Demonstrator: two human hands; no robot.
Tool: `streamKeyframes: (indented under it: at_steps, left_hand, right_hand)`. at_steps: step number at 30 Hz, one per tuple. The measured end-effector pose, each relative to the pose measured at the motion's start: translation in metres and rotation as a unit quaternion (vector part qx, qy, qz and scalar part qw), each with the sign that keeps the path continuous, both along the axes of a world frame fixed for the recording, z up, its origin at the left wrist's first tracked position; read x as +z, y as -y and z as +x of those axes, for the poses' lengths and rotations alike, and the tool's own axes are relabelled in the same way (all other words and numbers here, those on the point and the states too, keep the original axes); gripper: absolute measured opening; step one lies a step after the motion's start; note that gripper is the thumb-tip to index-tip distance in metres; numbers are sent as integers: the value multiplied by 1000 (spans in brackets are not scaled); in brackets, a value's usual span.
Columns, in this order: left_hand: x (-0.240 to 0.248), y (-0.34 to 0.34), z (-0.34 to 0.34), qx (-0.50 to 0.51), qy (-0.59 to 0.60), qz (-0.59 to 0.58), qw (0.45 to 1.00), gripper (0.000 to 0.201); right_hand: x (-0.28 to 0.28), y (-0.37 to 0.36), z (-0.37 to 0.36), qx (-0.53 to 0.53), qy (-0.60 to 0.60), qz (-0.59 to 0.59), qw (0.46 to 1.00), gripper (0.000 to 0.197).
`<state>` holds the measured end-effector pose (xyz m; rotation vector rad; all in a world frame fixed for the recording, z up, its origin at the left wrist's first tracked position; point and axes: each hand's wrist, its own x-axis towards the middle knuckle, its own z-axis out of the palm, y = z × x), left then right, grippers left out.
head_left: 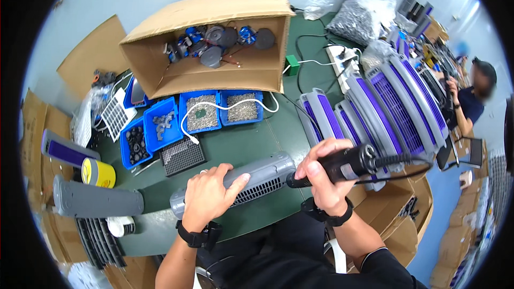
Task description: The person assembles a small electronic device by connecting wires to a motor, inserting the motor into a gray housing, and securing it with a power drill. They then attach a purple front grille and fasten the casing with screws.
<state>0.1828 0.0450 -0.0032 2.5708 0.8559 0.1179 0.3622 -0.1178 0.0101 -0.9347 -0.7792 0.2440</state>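
A long grey plastic housing (266,172) with a black slotted grille along its near side lies in front of me on the green table. My left hand (210,192) grips its left part, fingers over the top and thumb toward the grille. In my right hand (325,174) is a black corded electric screwdriver (348,164), tilted so its front end points left, close to the housing's right end. I cannot tell whether its tip touches the housing. Dark bands circle both my wrists.
Blue bins (163,127) of small parts and a black perforated block (182,155) sit beyond my left hand. A cardboard box (206,83) holds wired parts. Grey-purple units (383,109) are stacked right. A yellow tub (98,173) stands left. Another person (471,96) works far right.
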Motion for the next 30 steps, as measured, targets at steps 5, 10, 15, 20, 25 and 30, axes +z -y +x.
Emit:
streamKeyframes:
  at_steps: [5,10,15,20,25,30]
  left_hand:
    - [-1,2,-1,11,5,-4,1000,57]
    - [-3,2,-4,11,29,-4,1000,56]
    - [2,-4,-8,-9,104,-61,993,50]
    - [2,-25,-62,-53,63,21,996,51]
    - [-5,-33,-61,-30,45,-19,998,59]
    - [-1,-31,-61,-33,40,-2,999,54]
  right_hand:
    - [-17,8,-8,42,87,-18,995,43]
    - [5,-3,-10,65,107,-44,991,59]
    - [49,-13,-14,-20,24,-247,969,29]
    - [40,1,-22,-53,209,-234,948,33]
    - [41,-22,-7,20,-13,-251,968,28]
    - [10,-13,-29,-21,122,-59,991,22]
